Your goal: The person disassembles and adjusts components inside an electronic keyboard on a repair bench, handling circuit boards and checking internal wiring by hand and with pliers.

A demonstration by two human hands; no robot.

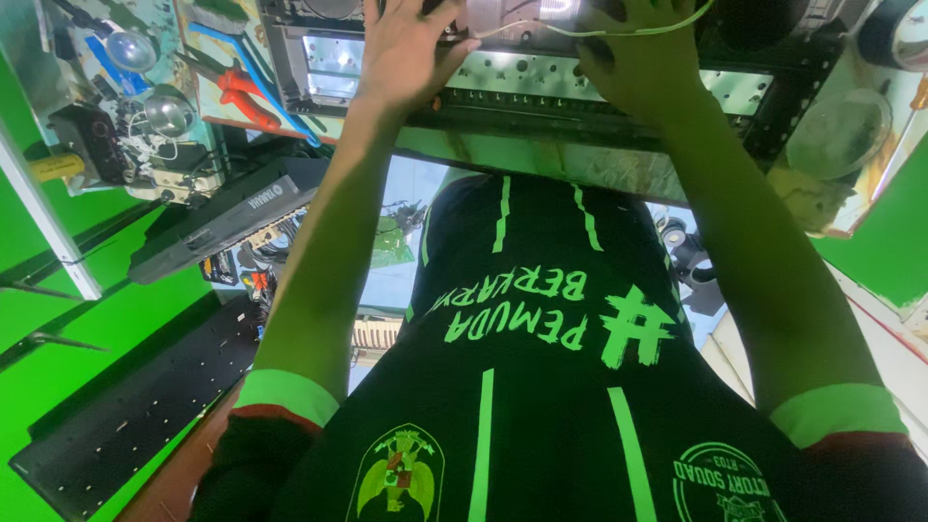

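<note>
Nearest the camera is the person's own black shirt (541,387) with green stripes, both forearms stretching away from it to an opened electronic chassis (580,92) on the counter (580,169). The left hand (411,48) lies flat on the chassis's near left part, fingers spread, its grip open and empty, probably steadying the unit. The right hand (638,58) presses on the chassis's middle; a thin pale wire (580,32) runs across its fingers, but I cannot tell whether its grip closes on it. The chassis looks dark, with a perforated metal rail along its near edge. Left of the chassis lie red-handled pliers (242,92).
</note>
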